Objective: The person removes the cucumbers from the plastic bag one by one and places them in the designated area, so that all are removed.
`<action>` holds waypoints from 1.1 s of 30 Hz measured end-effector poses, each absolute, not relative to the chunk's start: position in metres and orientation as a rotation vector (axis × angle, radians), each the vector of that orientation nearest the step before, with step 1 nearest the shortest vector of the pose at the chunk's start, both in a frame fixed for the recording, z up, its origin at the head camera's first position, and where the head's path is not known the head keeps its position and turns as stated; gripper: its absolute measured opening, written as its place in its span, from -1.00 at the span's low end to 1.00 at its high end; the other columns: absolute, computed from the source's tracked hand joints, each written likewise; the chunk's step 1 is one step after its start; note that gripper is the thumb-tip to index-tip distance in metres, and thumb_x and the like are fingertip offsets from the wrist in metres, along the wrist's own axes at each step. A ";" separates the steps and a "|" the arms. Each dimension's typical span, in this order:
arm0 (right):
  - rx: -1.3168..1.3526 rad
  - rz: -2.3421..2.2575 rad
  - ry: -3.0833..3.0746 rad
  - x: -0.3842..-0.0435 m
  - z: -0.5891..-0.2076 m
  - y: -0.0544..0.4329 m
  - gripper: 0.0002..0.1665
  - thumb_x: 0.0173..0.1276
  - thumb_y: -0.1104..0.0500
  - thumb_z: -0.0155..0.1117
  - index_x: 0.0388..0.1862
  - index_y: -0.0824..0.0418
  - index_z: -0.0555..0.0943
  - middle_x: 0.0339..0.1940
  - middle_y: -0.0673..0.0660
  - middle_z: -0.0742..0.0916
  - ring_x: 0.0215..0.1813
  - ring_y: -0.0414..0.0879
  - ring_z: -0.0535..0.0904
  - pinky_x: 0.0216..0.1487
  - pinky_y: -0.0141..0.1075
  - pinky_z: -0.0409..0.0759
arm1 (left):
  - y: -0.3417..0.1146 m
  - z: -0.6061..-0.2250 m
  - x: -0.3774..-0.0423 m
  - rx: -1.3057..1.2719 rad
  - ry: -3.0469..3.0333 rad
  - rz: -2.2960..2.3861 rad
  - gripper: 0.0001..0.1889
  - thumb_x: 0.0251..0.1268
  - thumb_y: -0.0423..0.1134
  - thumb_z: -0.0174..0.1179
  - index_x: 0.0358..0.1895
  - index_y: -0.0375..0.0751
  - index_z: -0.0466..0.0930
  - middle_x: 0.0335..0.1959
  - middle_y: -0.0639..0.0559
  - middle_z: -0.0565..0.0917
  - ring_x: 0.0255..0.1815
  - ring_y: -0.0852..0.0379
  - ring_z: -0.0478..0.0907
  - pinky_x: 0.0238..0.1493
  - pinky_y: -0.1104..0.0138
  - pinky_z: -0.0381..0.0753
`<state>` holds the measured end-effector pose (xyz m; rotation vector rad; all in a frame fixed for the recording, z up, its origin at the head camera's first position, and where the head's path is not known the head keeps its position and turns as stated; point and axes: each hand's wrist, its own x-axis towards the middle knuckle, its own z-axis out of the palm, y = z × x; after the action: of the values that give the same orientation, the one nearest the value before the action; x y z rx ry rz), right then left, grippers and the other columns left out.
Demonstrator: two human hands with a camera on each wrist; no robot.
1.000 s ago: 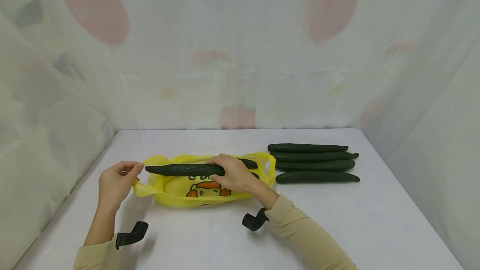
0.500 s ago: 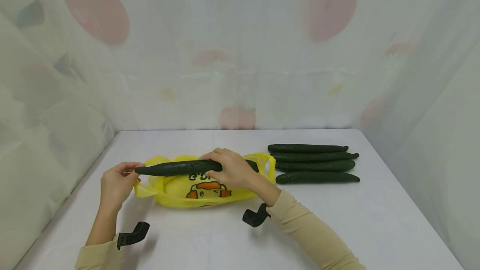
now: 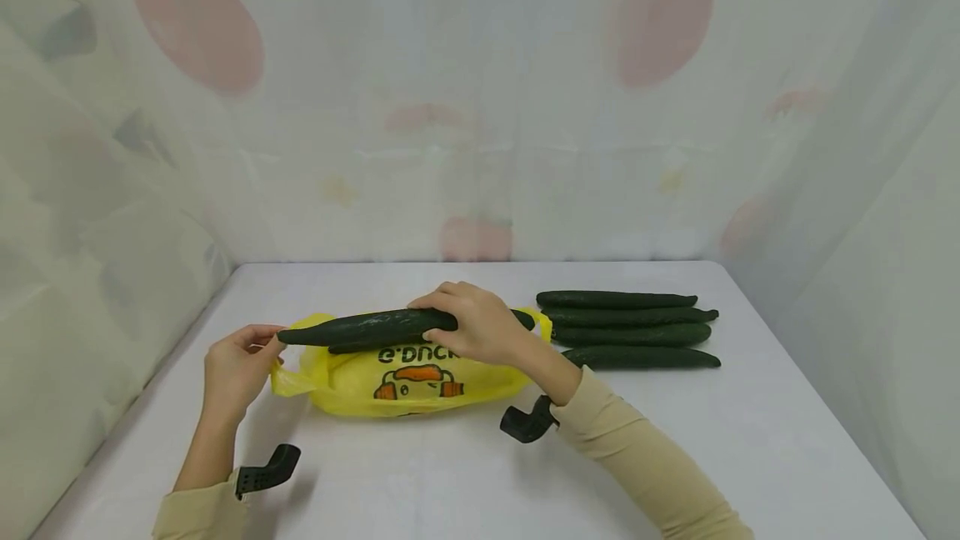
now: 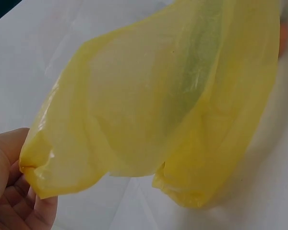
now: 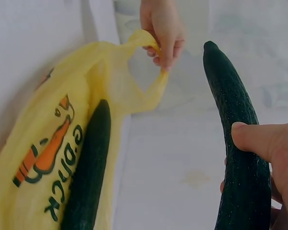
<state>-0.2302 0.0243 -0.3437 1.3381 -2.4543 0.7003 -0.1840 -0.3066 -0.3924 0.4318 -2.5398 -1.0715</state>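
In the head view, my right hand [image 3: 480, 327] grips a long dark green cucumber [image 3: 367, 327] over a yellow plastic bag [image 3: 352, 390] with a duck print. The cucumber's left tip reaches close to my left hand [image 3: 238, 369], which pinches the bag's left handle [image 3: 288, 377]. From the right wrist, the thumb lies along the held cucumber [image 5: 240, 143], and a second cucumber [image 5: 89, 167] lies at the bag's opening beside the printed letters. The left wrist view has the handle in my fingers and a greenish shape showing through the thin plastic.
Several more cucumbers [image 3: 630, 317] lie side by side at the right of the white table [image 3: 420, 473], just past the bag's right end. A black camera mount sits on each wrist. A curtain [image 3: 480, 107] with faded fruit prints hangs behind and around the table.
The held cucumber has risen and shifted a little away over the bag, showing the end of another cucumber below it. My right hand moved slightly up and right; my left hand barely moved.
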 end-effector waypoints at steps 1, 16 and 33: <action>1.333 0.686 -2.454 -0.231 -0.343 0.026 -0.54 0.25 0.03 0.26 0.16 -0.02 0.50 -0.08 -0.05 0.63 -0.11 -0.22 0.53 -0.16 -0.40 0.51 | -0.307 -0.393 -0.184 0.429 -2.539 -1.080 -0.69 0.23 -0.07 0.15 -0.15 -0.25 0.63 -0.41 0.00 0.63 -0.58 0.38 0.50 -0.62 0.43 0.43; 1.248 0.585 -2.441 -0.245 -0.333 0.069 -0.54 0.21 0.08 0.31 0.12 0.01 0.53 -0.09 -0.01 0.63 -0.12 -0.16 0.54 -0.17 -0.33 0.54 | -0.304 -0.391 -0.183 0.425 -2.555 -1.083 -0.57 0.22 0.11 0.11 -0.14 -0.21 0.63 -0.27 -0.17 0.67 -0.56 0.36 0.51 -0.62 0.43 0.44; 1.162 0.637 -2.460 -0.256 -0.339 0.125 -0.53 0.20 0.14 0.31 0.13 0.05 0.52 -0.06 0.02 0.64 -0.17 -0.13 0.54 -0.22 -0.27 0.53 | -0.305 -0.392 -0.184 0.402 -2.544 -1.071 -0.58 0.20 0.11 0.13 -0.19 -0.20 0.64 -0.38 -0.04 0.67 -0.57 0.38 0.52 -0.64 0.42 0.44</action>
<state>-0.2562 0.1253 -0.3385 1.1622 -2.4602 0.6371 -0.1837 -0.3054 -0.3916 0.4024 -2.5442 -1.0712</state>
